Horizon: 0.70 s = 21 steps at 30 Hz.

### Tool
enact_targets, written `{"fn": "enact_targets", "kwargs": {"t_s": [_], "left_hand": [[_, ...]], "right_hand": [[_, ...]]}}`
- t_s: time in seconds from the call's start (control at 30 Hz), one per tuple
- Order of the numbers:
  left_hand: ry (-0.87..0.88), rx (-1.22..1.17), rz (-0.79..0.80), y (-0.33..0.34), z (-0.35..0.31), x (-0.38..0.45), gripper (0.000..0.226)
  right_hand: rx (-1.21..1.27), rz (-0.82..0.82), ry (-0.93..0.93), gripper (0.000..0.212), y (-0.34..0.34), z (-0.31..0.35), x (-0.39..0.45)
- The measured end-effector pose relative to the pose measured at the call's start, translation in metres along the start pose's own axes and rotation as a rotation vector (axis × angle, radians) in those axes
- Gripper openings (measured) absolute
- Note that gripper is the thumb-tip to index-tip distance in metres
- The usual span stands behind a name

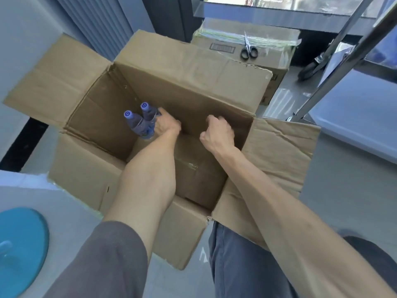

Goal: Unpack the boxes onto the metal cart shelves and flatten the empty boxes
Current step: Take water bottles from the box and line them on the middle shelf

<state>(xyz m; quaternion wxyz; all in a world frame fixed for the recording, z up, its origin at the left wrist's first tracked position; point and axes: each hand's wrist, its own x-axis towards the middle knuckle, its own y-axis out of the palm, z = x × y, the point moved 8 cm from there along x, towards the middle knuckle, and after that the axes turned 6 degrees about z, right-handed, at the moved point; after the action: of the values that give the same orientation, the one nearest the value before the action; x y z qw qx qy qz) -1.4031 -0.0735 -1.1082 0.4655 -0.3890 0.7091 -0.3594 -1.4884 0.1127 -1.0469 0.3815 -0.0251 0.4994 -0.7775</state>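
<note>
A large cardboard box (193,87) stands open on the floor with its flaps spread out. Inside it, my left hand (166,124) grips two blue bottles (141,121) with purple caps, holding them side by side above the box bottom. My right hand (219,132) is inside the box to the right, fingers curled, with nothing visible in it. The box bottom (197,168) below my hands shows bare cardboard with a tape seam.
A second, taped box (277,46) stands behind, with black-handled scissors (248,49) lying on top. The metal cart (343,54) rises at the upper right, a wheel (309,69) at its base. A teal round object (19,239) sits at lower left.
</note>
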Motion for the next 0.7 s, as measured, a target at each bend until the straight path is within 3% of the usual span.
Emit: {"fn": "enact_targets", "kwargs": {"t_s": [0.2,0.33,0.43,0.53,0.7], "left_hand": [[-0.067,-0.079,-0.044,0.006,0.004,0.023,0.034],[0.024,-0.116,-0.155,0.012,0.01,0.007,0.026],[0.005,-0.191,-0.16,0.007,0.031,-0.006,0.032],[-0.092,-0.423,-0.17,-0.006,0.056,-0.023,0.035],[0.134,-0.681,-0.133,-0.044,0.032,-0.062,0.037]], "right_hand": [[0.052,-0.007,0.011,0.035,-0.001,-0.004,-0.002],[0.116,-0.024,0.019,0.032,-0.005,-0.006,-0.002],[0.167,-0.025,0.027,0.034,-0.006,-0.008,-0.004],[0.242,-0.035,0.027,0.036,-0.008,-0.009,-0.009],[0.552,-0.045,-0.018,0.033,-0.026,-0.007,-0.022]]}}
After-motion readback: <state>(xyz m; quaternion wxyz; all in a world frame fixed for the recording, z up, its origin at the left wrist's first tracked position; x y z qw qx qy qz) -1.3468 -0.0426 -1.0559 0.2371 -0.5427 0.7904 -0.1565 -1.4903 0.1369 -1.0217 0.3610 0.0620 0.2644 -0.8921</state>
